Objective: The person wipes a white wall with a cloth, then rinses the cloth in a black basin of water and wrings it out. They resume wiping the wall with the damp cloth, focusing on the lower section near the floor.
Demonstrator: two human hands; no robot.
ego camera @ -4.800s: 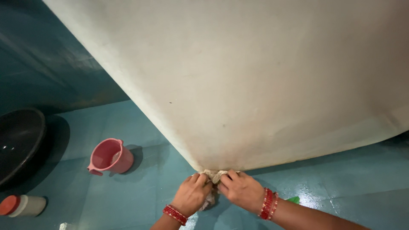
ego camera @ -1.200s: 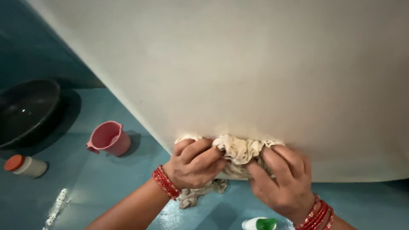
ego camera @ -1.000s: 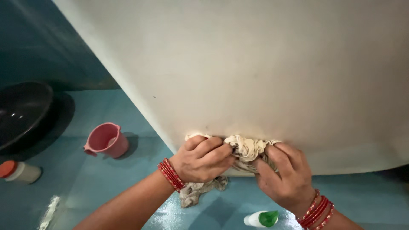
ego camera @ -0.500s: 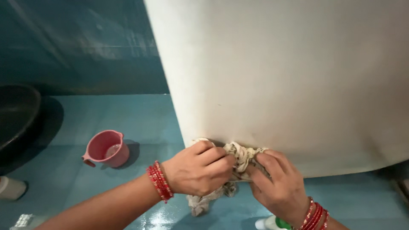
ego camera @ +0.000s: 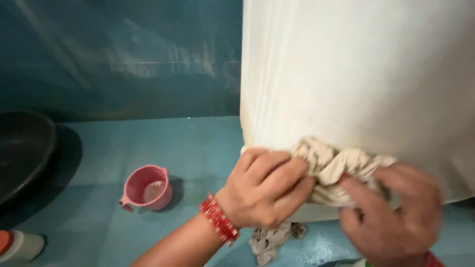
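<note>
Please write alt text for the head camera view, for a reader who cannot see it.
Two bare hands, left hand and right hand, press a crumpled beige cloth against the lower side of a large white tank. A pink plastic mug sits to the left on the teal floor.

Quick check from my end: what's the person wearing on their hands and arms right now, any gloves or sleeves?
No gloves: both hands are bare. The left hand has a stack of thin red bangles at the wrist, and the forearm behind it shows no sleeve. The right hand is motion-blurred; only a sliver of red shows at its wrist by the frame's bottom edge, so its forearm cannot be judged.
</note>
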